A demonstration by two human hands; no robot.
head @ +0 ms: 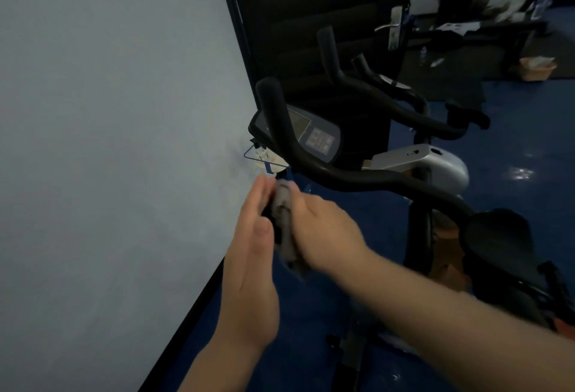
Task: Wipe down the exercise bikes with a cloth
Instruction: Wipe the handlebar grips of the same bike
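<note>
Nearest the camera, low in the frame, two forearms reach in. The left hand [253, 254] has straight fingers laid flat beside the cloth [284, 223], touching it. The right hand [323, 230] curls round the grey cloth, which is blurred and partly hidden between the two hands, at centre frame. One bike [357, 173] stands right of centre; its lower frame is dark and hard to make out. The console [314, 136] shows a panel of buttons, but its writing is too small to read.
</note>
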